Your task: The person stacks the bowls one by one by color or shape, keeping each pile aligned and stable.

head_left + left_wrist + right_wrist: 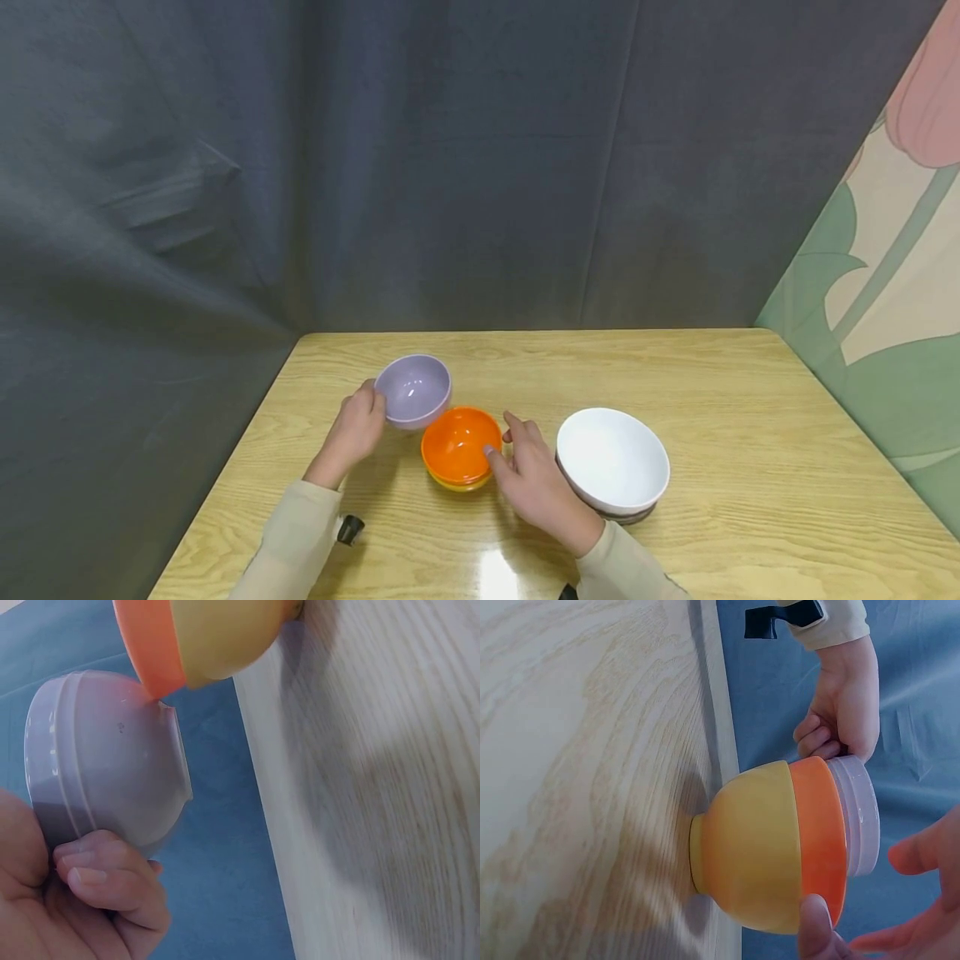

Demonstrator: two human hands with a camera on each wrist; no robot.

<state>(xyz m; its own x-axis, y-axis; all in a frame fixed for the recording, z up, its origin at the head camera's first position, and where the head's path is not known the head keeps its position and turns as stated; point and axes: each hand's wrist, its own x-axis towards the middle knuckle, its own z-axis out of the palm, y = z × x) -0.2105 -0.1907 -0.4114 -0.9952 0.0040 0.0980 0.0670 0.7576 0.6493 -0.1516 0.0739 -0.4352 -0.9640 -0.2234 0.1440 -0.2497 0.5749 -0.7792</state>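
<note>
My left hand (358, 423) grips the lower-left rim of a lavender bowl (414, 390), fingers curled against its outer wall in the left wrist view. The lavender bowl is tilted and held above the table, just behind and left of an orange bowl (459, 446). That orange bowl sits nested in a yellow bowl (757, 847), which stands on its foot on the table. At the right side of the nested pair is my right hand (536, 479), its thumb at the orange rim and its fingers extended and spread. Whether the thumb presses the rim is hard to tell.
A large white bowl (613, 458) stands right of my right hand, with a grey-brown rim (633, 517) showing beneath it. The wooden table (750, 450) meets a dark cloth (480, 167) at the back and left. A floral-patterned surface (892, 333) borders the right.
</note>
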